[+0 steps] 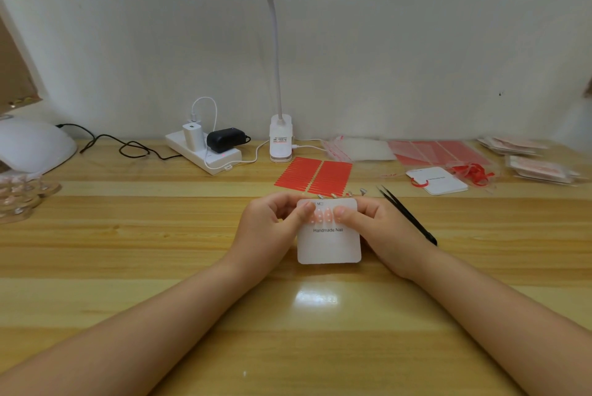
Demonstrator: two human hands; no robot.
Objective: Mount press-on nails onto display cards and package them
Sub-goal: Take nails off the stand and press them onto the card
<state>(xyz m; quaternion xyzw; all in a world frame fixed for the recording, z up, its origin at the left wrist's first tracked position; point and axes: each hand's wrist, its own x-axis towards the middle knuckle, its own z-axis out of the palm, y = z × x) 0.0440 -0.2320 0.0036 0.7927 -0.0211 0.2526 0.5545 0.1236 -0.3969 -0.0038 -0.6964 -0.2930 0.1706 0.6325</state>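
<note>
A white display card point(328, 246) printed "Handmade Nail" lies on the wooden table at the centre. Pink press-on nails point(323, 216) sit in a row near its top. My left hand point(272, 222) grips the card's left edge, its thumb pressing on the leftmost nail. My right hand point(374, 229) grips the right edge, thumb pressing on the rightmost nail. Several loose nails point(341, 195) lie just beyond the card.
Two red adhesive strip sheets point(315, 176) lie behind the card, black tweezers point(407, 214) to the right. Further right are another card point(437, 181), zip bags point(362, 149) and packaged sets point(541, 168). A lamp base point(281, 139), power strip point(205, 150) and white nail lamp point(32, 145) stand behind.
</note>
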